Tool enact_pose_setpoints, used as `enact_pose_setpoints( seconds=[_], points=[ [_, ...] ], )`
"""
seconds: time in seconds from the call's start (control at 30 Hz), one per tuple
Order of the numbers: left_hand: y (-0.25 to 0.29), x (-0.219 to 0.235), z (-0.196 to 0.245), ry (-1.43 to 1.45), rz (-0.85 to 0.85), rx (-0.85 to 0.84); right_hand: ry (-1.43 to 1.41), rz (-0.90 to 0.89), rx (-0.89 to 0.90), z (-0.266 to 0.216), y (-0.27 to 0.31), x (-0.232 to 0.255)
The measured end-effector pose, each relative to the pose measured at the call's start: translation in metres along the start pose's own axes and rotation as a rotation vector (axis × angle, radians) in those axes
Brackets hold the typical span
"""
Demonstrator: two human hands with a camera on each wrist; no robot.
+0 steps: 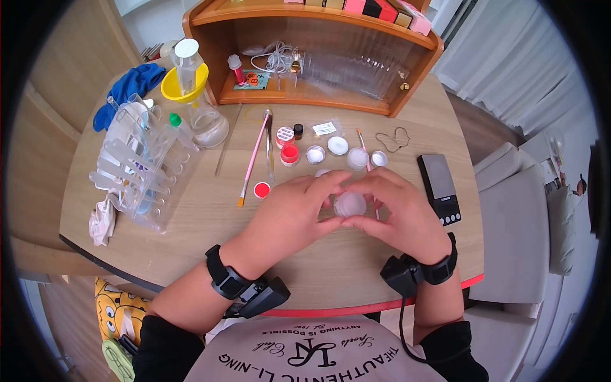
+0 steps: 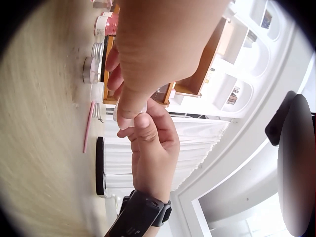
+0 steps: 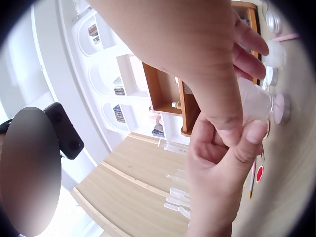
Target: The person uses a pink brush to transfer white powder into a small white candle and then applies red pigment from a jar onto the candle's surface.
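Note:
A small translucent frosted jar [image 1: 350, 204] is held between both hands close over the table. My left hand [image 1: 289, 207] grips it from the left with thumb and fingers curled round its side. From the right, my right hand [image 1: 398, 207] grips the same jar, the two thumbs meeting at the near side. In the right wrist view the jar [image 3: 254, 101] shows past the fingers, partly hidden by them. Just beyond the hands lie a white jar [image 1: 358, 158], a silver tin [image 1: 316, 154] and a round white lid [image 1: 337, 146].
A red jar [image 1: 289, 154], a red disc [image 1: 261, 190] and brushes [image 1: 252, 162] lie to the left. A black scale [image 1: 439, 188] is at right. At far left stand a clear rack [image 1: 159, 213] and a flask [image 1: 210, 127] with a yellow funnel [image 1: 170, 86]; a wooden cabinet [image 1: 254, 19] stands behind.

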State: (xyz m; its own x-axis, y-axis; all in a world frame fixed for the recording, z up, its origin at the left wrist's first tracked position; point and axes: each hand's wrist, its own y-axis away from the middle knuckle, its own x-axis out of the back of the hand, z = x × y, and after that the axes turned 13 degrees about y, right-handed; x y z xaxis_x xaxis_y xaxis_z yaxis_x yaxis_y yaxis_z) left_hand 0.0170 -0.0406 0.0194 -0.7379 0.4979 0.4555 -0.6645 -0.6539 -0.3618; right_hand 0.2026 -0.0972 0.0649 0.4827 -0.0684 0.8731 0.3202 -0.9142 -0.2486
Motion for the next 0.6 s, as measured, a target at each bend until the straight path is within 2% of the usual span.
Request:
enact_pose_setpoints(
  seconds=[0.07,0.17,0.3,0.37,0.5,0.6],
  points=[
    [-0.0003,0.0002,-0.0004,0.023,0.005,-0.035,-0.078,-0.009,-0.129,-0.0002,0.0009,-0.0018],
    [-0.0006,0.0006,0.0014,0.046,0.008,-0.022,-0.043,-0.073,-0.207,-0.0004,0.0025,-0.0012],
    [-0.0013,0.0003,0.0011,0.064,0.074,-0.059,-0.005,-0.007,-0.161,0.0002,0.0022,0.0002],
    [-0.0025,0.0030,0.0009,0.021,0.079,-0.102,0.001,0.097,-0.076,-0.0043,-0.0010,0.0001],
    [-0.0015,0.0014,0.0024,0.084,0.096,-0.096,-0.041,0.030,-0.060,-0.0024,0.0023,0.0011],
    [-0.0009,0.0017,0.0039,0.045,0.079,-0.112,0.112,-0.074,-0.113,0.0025,0.0064,0.0044]
  ],
)
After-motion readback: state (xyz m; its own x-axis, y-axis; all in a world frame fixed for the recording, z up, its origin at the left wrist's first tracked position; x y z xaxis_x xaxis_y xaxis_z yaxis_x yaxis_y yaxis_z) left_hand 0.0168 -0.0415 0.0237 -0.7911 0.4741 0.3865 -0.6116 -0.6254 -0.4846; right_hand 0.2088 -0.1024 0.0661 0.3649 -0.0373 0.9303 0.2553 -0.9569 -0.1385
